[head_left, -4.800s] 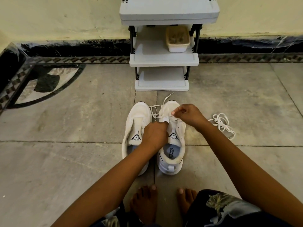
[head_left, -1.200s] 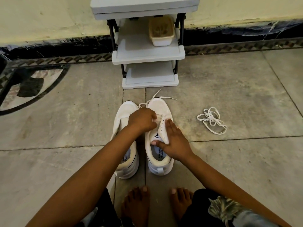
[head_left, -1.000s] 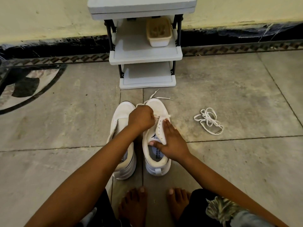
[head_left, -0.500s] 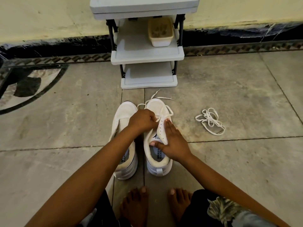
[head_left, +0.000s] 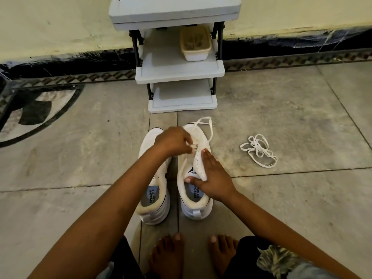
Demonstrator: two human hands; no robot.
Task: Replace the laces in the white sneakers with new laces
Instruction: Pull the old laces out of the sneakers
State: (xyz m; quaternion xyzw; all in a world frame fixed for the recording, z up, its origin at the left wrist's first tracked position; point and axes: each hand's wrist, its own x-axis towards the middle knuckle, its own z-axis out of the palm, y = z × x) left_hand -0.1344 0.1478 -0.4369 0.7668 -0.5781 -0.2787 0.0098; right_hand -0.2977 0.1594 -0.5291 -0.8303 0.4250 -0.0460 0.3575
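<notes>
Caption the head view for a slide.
Left hand pinches the lace on a white sneaker held by the right hand; a loose lace lies nearby.

Left flank: open floor (head_left: 80, 168) beside the left sneaker (head_left: 154, 210).
Right flank: open floor, with a loose lace bundle (head_left: 258, 151) lying well apart from the right sneaker (head_left: 196, 209).
Ahead: shoe rack (head_left: 181, 72) near the toes; the lace (head_left: 209, 127) loops into the strip between.
Above right sneaker: left hand (head_left: 173, 140) pinching the lace, right hand (head_left: 214, 178) gripping its outer side.
Between sneakers: narrow gap, forearm across its far end.
Behind heels: bare feet (head_left: 167, 256), near.
</notes>
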